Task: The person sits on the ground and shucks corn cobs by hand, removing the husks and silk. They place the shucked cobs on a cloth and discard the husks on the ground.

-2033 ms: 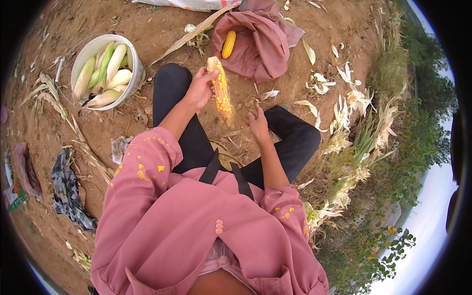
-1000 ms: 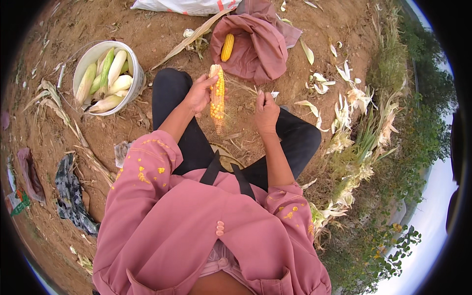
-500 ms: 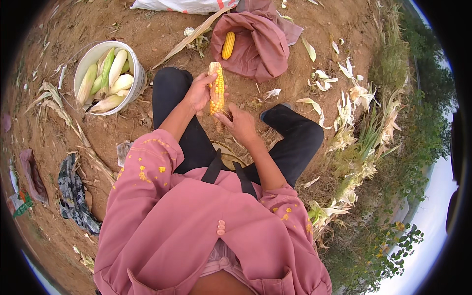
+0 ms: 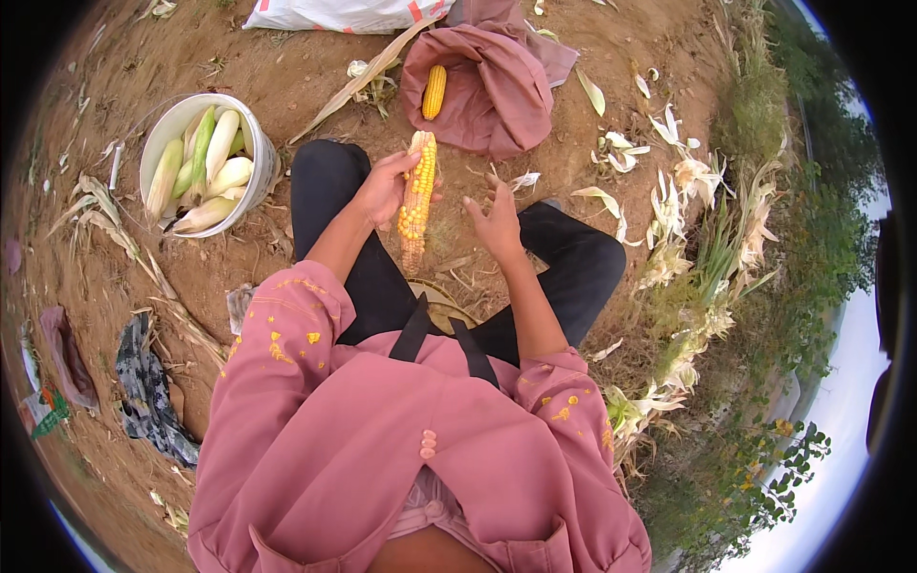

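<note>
My left hand (image 4: 384, 186) is wrapped round a husked ear of corn (image 4: 417, 202), held upright and slightly tilted between my knees. Its kernels are yellow, with paler, rough patches at both ends. To the right of the ear, apart from it, my right hand (image 4: 497, 220) is raised with the fingers spread, and no object shows in it. Beyond my hands lies an open reddish-brown sack (image 4: 497, 105), with another bare yellow ear (image 4: 434, 93) just inside its mouth.
A white bucket (image 4: 265, 172) of unhusked ears stands at the left. Stripped husks (image 4: 702, 181) lie in a band along the weedy right edge. A white sack (image 4: 334, 13) is at the far side; a camouflage cloth (image 4: 148, 392) lies at the left on bare soil.
My right hand has let go of the ear's lower end and moved right and slightly up, its fingers opening. My left hand still grips the ear, now a little lower.
</note>
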The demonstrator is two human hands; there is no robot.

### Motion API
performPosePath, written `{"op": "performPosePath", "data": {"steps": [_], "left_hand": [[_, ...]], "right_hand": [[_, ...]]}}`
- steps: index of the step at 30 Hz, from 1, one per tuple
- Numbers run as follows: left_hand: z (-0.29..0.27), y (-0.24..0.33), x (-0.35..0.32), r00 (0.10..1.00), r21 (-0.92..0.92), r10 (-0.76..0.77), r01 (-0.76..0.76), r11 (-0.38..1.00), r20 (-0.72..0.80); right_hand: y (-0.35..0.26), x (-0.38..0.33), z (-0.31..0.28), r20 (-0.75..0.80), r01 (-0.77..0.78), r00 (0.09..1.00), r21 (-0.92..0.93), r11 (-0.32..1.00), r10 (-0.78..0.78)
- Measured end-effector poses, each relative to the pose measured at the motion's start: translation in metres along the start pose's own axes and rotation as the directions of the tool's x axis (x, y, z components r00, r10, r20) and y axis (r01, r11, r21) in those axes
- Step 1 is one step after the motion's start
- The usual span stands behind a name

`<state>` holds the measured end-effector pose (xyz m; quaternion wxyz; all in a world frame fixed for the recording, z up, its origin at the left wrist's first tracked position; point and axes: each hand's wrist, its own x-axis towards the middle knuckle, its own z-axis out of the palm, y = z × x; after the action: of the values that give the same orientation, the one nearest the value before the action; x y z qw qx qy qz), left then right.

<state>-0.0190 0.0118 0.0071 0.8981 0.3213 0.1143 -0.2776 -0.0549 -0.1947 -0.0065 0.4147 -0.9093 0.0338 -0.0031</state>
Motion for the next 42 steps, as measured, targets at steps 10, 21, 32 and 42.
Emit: {"op": "performPosePath", "data": {"steps": [10, 21, 32, 42], "left_hand": [[0.003, 0.001, -0.003, 0.999, 0.070, -0.030, 0.028, 0.997, 0.036], [-0.004, 0.002, 0.003, 0.997, -0.023, 0.058, -0.059, 0.998, -0.044], [0.015, 0.004, -0.005, 0.998, 0.048, -0.045, 0.047, 0.998, -0.043], [0.006, 0.003, -0.002, 0.998, 0.097, -0.044, 0.048, 0.994, -0.039]], "right_hand": [[-0.064, 0.008, 0.012, 0.398, -0.242, 0.909, 0.254, 0.936, 0.127], [0.013, -0.017, -0.012, 0.395, -0.125, 0.888, -0.287, 0.950, 0.236], [-0.047, 0.007, 0.015, 0.342, -0.341, 0.927, 0.606, 0.719, 0.151], [-0.033, 0.011, 0.019, 0.216, -0.250, 0.964, 0.533, 0.808, 0.156]]}}
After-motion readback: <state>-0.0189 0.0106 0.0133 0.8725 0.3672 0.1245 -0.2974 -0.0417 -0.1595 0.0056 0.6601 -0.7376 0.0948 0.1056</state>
